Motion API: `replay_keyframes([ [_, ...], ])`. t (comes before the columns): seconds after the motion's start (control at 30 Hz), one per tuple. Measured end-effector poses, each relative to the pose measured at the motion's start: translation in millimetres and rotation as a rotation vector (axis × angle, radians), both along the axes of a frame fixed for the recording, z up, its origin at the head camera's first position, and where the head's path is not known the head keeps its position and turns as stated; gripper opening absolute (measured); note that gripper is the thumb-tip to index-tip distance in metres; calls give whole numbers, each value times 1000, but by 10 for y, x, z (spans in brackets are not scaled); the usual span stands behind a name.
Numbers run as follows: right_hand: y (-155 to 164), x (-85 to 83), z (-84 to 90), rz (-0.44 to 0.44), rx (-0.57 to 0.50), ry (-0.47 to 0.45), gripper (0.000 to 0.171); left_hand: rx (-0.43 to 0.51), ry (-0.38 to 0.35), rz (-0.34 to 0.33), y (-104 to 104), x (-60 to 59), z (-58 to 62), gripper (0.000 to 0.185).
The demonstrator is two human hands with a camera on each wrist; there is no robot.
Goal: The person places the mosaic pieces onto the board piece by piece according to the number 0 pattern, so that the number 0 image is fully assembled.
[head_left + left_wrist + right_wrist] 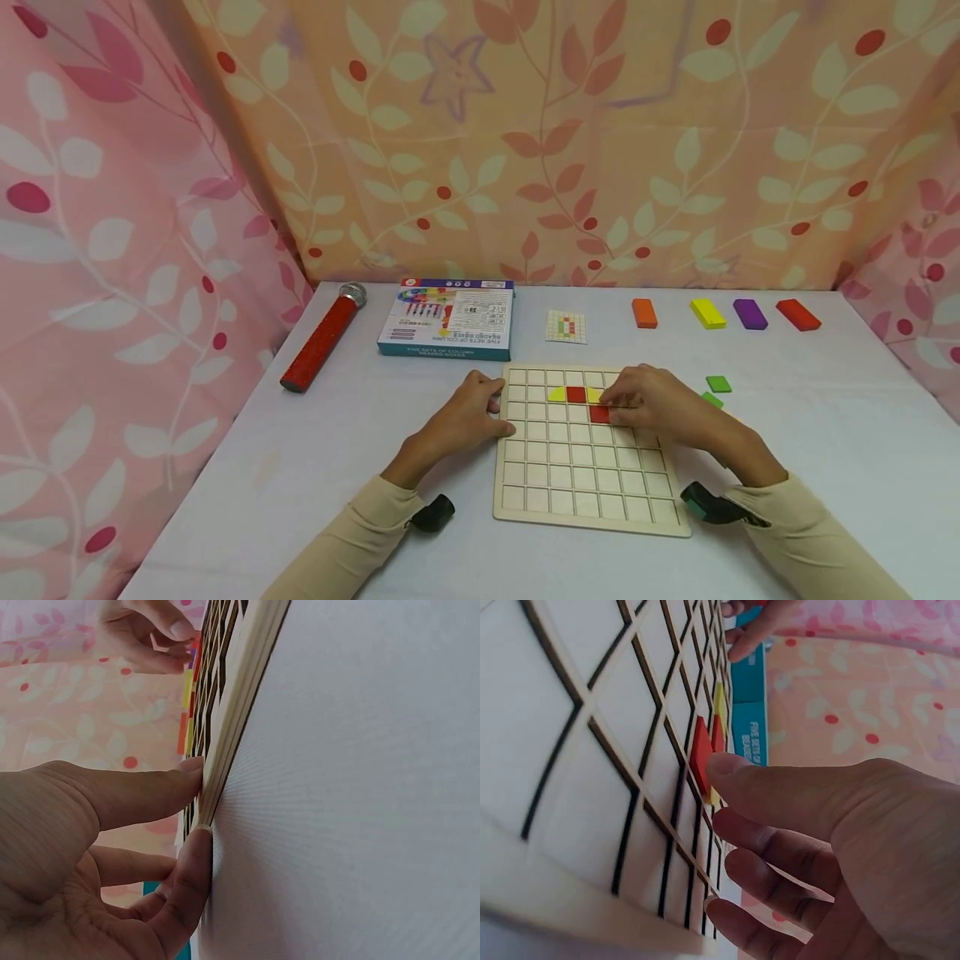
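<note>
A wooden grid board (585, 467) lies flat on the white table. My left hand (491, 408) rests against the board's left edge (225, 742), and the left hand (184, 795) has thumb and a finger straight on that rim. My right hand (611, 404) lies over the board's upper rows. In the right wrist view the right hand (735, 802) touches a red tile (700, 754) with its outstretched index finger. That red tile (598, 414) sits one row below a red square (576, 394) and a yellow piece (557, 394).
Along the back stand a red tube (322, 337), a teal box (448, 318), a small pattern card (566, 327), and orange (644, 313), yellow (707, 313), purple (749, 314) and red (798, 314) blocks. Green tiles (717, 384) lie right of the board. Curtains wall the table.
</note>
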State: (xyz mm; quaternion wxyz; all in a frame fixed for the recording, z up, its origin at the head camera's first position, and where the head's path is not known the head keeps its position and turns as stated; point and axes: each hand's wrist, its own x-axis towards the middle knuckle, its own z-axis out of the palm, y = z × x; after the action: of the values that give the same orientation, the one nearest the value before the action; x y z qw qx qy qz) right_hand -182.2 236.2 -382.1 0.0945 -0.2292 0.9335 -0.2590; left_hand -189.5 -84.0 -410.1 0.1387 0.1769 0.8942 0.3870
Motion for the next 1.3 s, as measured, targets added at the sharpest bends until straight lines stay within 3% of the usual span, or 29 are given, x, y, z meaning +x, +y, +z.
replay_keyframes([
  [0.23,287,59,33,-103,-19,20,31,3,2,0,-3,-1,-4,78],
  [0.5,715,144,-68,-193,40,1,37,8,2,-4,-8,7,-3,78],
  [0.8,945,207,-105,-204,74,-11,32,12,3,-4,-3,-2,-5,78],
  [1.3,905,236,-142,-169,77,20,24,19,7,-3,-2,8,-4,78],
])
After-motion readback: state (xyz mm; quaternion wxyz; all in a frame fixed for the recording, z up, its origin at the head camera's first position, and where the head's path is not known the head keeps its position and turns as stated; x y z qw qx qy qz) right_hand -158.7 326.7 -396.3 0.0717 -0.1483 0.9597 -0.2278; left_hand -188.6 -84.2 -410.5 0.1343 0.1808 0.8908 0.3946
